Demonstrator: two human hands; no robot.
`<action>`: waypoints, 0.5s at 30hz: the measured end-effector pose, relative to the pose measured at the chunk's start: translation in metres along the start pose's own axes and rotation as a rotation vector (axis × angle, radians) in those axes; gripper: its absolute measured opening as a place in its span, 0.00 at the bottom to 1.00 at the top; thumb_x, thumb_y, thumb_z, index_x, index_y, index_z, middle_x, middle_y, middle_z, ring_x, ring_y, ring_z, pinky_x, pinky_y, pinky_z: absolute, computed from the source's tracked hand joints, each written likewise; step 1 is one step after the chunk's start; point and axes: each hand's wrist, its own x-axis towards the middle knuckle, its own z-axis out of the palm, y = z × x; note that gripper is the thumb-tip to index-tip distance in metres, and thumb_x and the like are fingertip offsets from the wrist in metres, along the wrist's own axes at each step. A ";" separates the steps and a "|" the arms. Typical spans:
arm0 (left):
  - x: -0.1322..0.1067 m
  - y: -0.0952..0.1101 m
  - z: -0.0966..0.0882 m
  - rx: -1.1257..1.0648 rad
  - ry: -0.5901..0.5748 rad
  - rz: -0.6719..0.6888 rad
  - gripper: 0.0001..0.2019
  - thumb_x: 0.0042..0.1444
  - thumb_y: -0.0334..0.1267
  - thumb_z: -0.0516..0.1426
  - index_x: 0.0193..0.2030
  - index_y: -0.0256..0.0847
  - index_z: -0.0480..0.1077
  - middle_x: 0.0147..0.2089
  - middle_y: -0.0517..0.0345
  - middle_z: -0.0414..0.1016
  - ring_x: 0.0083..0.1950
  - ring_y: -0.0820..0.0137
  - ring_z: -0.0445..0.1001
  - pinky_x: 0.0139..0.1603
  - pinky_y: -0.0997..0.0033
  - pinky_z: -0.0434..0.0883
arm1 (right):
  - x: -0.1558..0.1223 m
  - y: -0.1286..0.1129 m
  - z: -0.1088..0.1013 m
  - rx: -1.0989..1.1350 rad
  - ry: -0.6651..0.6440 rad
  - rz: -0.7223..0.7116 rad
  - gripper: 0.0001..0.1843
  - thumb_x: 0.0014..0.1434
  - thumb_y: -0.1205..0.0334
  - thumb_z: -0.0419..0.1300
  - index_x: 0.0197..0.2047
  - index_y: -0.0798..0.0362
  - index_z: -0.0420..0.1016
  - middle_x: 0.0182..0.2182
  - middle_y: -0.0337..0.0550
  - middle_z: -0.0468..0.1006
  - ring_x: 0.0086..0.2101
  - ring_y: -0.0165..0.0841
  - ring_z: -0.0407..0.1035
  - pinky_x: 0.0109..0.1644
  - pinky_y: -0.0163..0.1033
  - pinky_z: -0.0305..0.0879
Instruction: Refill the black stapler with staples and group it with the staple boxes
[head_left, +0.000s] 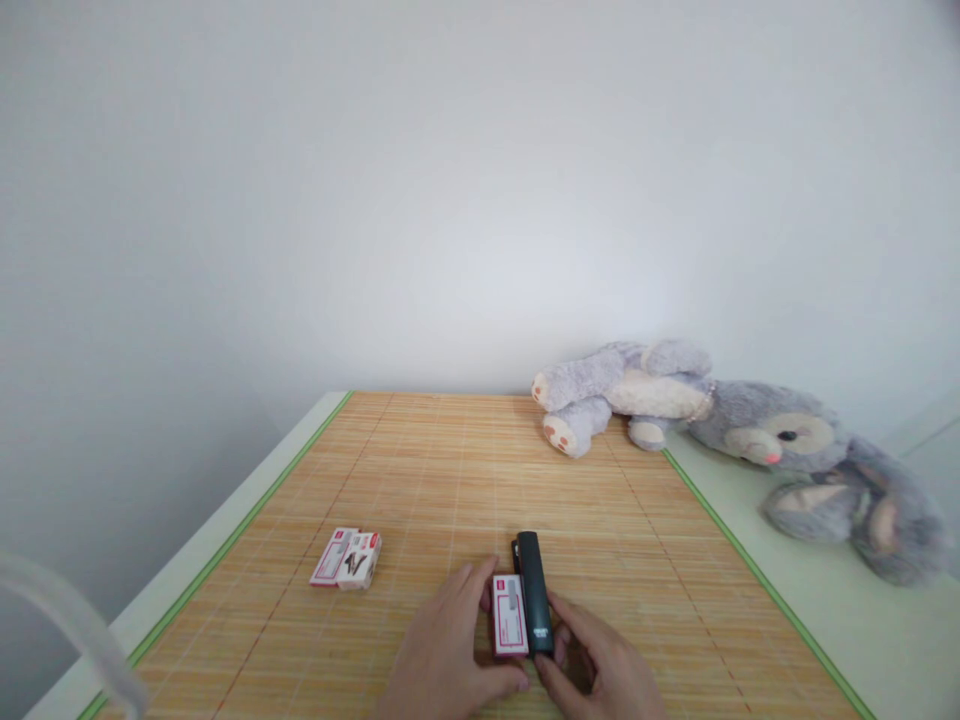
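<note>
A black stapler (534, 592) lies lengthwise on the bamboo mat, close in front of me. Directly to its left, side by side with it, is a small white box with a pink-red border (510, 618). My left hand (446, 645) is curled around the box, its fingers at the left side and its thumb by the near end. At the stapler's near right end, my right hand (604, 665) grips with thumb and fingers. The right fingertips are partly hidden.
Left on the mat (450, 450) lie a similar pink-bordered box (331, 557) and a white box with a black clip picture (361, 562), touching. A grey plush rabbit (667, 395) lies along the back right. A pale curved strip (71, 610) crosses the lower left.
</note>
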 end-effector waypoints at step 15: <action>-0.024 -0.110 -0.137 0.319 0.677 -0.448 0.33 0.58 0.66 0.54 0.57 0.42 0.76 0.52 0.49 0.79 0.43 0.56 0.77 0.50 0.55 0.73 | -0.001 0.004 0.005 0.051 0.024 0.023 0.42 0.58 0.60 0.62 0.75 0.51 0.61 0.32 0.37 0.80 0.33 0.36 0.77 0.40 0.37 0.72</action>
